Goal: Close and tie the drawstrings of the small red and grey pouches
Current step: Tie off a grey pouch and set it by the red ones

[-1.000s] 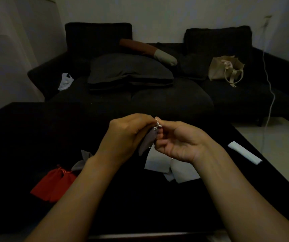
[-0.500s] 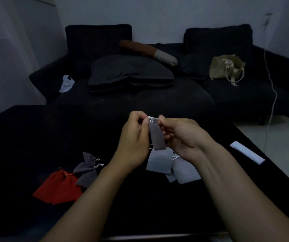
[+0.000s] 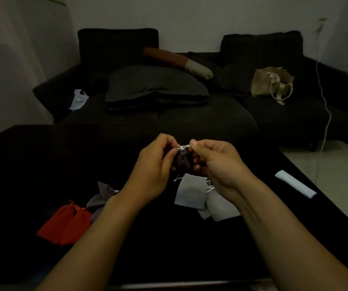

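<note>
A small grey pouch (image 3: pixel 182 160) hangs between my two hands above the black table (image 3: pixel 42 164). My left hand (image 3: pixel 154 171) pinches its white drawstring (image 3: pixel 183 146) at the gathered top, and my right hand (image 3: pixel 215 164) pinches the other end of the string. Below them, light grey pouches (image 3: pixel 190 193) lie flat and open-topped on the table. At the left lie two red pouches (image 3: pixel 66 223) with gathered tops, and beside them darker grey pouches (image 3: pixel 102 196) with gathered tops.
A white folded strip (image 3: pixel 295 183) lies near the table's right edge. Behind the table stands a dark sofa (image 3: pixel 190 114) with cushions, a beige tote bag (image 3: pixel 272 85) and a white bag (image 3: pixel 79 99). A white cable (image 3: pixel 324 106) hangs at the right.
My hands drew slightly apart along the drawstring, and the grey pouch's top is now bunched tighter. The tied grey pouches at the left came into view from behind my left forearm.
</note>
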Motion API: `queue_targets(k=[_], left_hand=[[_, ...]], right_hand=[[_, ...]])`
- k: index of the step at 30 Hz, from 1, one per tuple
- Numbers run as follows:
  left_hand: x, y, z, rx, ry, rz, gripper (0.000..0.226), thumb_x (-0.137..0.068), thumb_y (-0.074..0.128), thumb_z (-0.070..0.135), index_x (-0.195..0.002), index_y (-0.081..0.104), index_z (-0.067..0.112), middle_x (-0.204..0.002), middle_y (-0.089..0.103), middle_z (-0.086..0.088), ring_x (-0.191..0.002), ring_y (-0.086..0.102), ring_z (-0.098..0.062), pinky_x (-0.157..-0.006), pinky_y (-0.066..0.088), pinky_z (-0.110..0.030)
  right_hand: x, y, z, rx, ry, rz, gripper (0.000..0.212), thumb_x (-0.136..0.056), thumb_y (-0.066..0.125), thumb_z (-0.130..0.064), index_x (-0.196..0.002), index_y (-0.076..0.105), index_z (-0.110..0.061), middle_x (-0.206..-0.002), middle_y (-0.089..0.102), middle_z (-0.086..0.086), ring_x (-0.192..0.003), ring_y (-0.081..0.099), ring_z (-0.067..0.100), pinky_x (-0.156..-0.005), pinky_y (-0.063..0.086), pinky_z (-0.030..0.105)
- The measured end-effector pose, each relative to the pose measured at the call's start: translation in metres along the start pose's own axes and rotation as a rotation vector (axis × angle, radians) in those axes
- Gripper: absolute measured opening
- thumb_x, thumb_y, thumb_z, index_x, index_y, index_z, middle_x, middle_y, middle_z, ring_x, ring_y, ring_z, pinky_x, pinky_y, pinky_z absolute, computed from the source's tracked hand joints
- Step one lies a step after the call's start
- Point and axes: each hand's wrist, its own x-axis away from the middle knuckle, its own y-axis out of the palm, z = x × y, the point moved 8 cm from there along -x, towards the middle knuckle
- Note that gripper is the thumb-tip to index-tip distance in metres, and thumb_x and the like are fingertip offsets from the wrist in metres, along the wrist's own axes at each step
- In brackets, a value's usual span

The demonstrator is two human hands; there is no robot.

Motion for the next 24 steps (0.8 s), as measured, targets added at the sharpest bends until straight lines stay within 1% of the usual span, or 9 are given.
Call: queue_targets(k=[2,5,8,10,12,14,17,20,24], left_hand=[[0.003,0.0,-0.002,0.132,-0.052,0.045,0.006,-0.098,0.054,0.008,-0.101,0.058,0.011,-0.092,0.065,0.0,-0.071,0.068,-0.014,-0.063,0.057,-0.024],[0.005,0.004,-0.01,0.426,-0.223,0.113,0.01,-0.098,0.053,0.007,-0.101,0.062,0.009,-0.088,0.067,-0.001,-0.072,0.069,-0.008,-0.064,0.056,-0.02],[0.009,0.009,-0.017,0.745,-0.423,0.175,0.015,-0.098,0.055,0.016,-0.097,0.066,0.006,-0.076,0.07,-0.002,-0.067,0.069,-0.005,-0.059,0.053,-0.016],[0.01,0.014,-0.02,0.84,-0.504,0.168,0.022,-0.095,0.059,0.023,-0.094,0.07,0.004,-0.078,0.074,-0.003,-0.071,0.072,-0.008,-0.061,0.053,-0.016],[0.011,0.016,-0.025,0.859,-0.537,0.153,0.023,-0.093,0.064,0.022,-0.096,0.072,0.001,-0.091,0.076,-0.011,-0.083,0.074,-0.016,-0.069,0.056,-0.019],[0.012,0.015,-0.029,0.854,-0.549,0.156,0.018,-0.09,0.067,0.018,-0.095,0.073,0.002,-0.095,0.076,-0.013,-0.09,0.074,-0.02,-0.074,0.056,-0.023],[0.011,0.014,-0.033,0.857,-0.551,0.156,0.012,-0.088,0.067,0.01,-0.094,0.073,0.002,-0.093,0.076,-0.014,-0.088,0.074,-0.02,-0.075,0.057,-0.023],[0.01,0.013,-0.037,0.793,-0.557,0.153,0.01,-0.091,0.065,0.011,-0.091,0.074,0.006,-0.09,0.076,-0.01,-0.088,0.073,-0.016,-0.074,0.056,-0.021],[0.007,0.014,-0.038,0.762,-0.532,0.166,0.014,-0.095,0.059,0.01,-0.088,0.071,0.007,-0.08,0.074,-0.004,-0.08,0.072,-0.01,-0.067,0.053,-0.015]], right_hand=[[-0.001,0.002,0.002,-0.027,0.021,-0.014,0.024,-0.097,0.061,-0.023,-0.081,0.074,-0.011,-0.067,0.065,-0.001,-0.065,0.055,0.007,-0.058,0.049,0.02],[-0.002,0.002,0.002,-0.088,0.033,-0.009,0.024,-0.097,0.06,-0.023,-0.09,0.072,-0.005,-0.079,0.064,0.007,-0.068,0.054,0.01,-0.057,0.05,0.02],[-0.001,0.006,0.001,-0.167,0.046,-0.035,0.023,-0.098,0.059,-0.021,-0.092,0.07,-0.001,-0.077,0.062,0.007,-0.064,0.053,0.008,-0.058,0.049,0.018],[0.0,0.009,0.002,-0.186,0.062,-0.059,0.025,-0.098,0.059,-0.021,-0.098,0.069,0.002,-0.078,0.062,0.006,-0.064,0.053,0.007,-0.06,0.049,0.018],[0.001,0.01,0.003,-0.171,0.07,-0.06,0.031,-0.098,0.058,-0.02,-0.107,0.067,0.008,-0.085,0.061,0.011,-0.066,0.053,0.009,-0.061,0.05,0.019],[0.001,0.01,0.002,-0.157,0.058,-0.06,0.034,-0.098,0.058,-0.019,-0.113,0.065,0.011,-0.088,0.06,0.012,-0.067,0.052,0.009,-0.061,0.049,0.019],[-0.001,0.01,0.002,-0.14,0.037,-0.062,0.028,-0.098,0.058,-0.017,-0.108,0.068,0.008,-0.08,0.061,0.008,-0.067,0.052,0.008,-0.061,0.05,0.018],[-0.002,0.008,0.004,-0.103,0.038,-0.049,0.025,-0.098,0.058,-0.017,-0.103,0.07,0.005,-0.078,0.063,0.006,-0.065,0.053,0.007,-0.062,0.05,0.018],[-0.006,0.006,0.003,0.042,-0.023,0.015,0.022,-0.098,0.06,-0.017,-0.086,0.074,-0.005,-0.072,0.063,0.004,-0.063,0.053,0.006,-0.059,0.049,0.017]])
